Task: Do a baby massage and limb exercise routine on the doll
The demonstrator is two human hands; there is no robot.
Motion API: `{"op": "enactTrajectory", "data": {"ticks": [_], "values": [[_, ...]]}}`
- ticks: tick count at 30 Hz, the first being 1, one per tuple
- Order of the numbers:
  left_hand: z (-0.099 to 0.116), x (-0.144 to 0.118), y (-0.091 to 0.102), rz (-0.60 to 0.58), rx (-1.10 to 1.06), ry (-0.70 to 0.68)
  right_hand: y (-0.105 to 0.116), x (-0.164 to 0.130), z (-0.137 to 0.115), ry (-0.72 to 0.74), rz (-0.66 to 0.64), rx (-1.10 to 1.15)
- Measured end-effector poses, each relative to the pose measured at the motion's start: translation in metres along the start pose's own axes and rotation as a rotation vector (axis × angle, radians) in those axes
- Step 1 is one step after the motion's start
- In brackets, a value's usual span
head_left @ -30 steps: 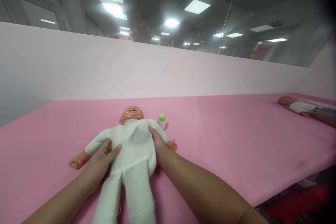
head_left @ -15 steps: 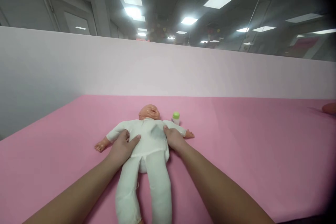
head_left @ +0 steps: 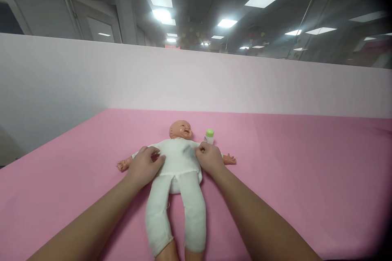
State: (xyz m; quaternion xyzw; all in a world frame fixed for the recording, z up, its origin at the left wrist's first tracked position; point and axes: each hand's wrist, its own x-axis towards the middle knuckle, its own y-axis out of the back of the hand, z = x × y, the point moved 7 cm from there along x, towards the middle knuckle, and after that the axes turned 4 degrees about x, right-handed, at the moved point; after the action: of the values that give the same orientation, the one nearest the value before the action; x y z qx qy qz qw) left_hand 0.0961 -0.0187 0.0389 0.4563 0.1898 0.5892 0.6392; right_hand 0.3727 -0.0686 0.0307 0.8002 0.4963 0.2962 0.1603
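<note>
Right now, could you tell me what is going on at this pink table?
A person has both bare hands on a baby doll in a white suit that lies face up on the pink table. The left hand rests on the doll's side below its arm, and the right hand is curled at the opposite side of its torso. A small bottle with a green cap stands just beyond the doll's shoulder, apart from both hands.

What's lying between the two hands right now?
In the head view, the doll's white-clothed torso lies between the left hand and the right hand; both rest on its sides. The small green-capped bottle stands beyond, beside the doll's head.
</note>
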Motion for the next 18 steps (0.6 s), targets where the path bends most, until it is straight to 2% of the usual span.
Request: {"op": "enactTrajectory", "data": {"ticks": [3, 6, 8, 9, 13, 15, 18], "values": [[0.009, -0.007, -0.002, 0.031, -0.126, -0.119, 0.000, -0.009, -0.017, 0.156, 0.011, 0.137], [0.022, -0.011, -0.011, -0.013, -0.122, -0.257, 0.000, -0.021, -0.042, 0.450, 0.007, 0.220], [0.029, -0.011, -0.022, -0.081, -0.068, -0.349, -0.007, -0.030, -0.055, 0.613, -0.083, 0.206], [0.030, -0.010, -0.029, -0.126, -0.041, -0.377, -0.014, -0.033, -0.058, 0.643, -0.161, 0.171], [0.026, -0.006, -0.054, -0.296, -0.009, -0.342, -0.044, -0.037, -0.049, 0.498, -0.468, -0.036], [0.024, -0.007, -0.058, -0.322, -0.018, -0.320, -0.050, -0.038, -0.045, 0.434, -0.514, -0.092], [0.025, -0.008, -0.054, -0.306, -0.050, -0.297, -0.051, -0.037, -0.041, 0.367, -0.487, -0.096]]}}
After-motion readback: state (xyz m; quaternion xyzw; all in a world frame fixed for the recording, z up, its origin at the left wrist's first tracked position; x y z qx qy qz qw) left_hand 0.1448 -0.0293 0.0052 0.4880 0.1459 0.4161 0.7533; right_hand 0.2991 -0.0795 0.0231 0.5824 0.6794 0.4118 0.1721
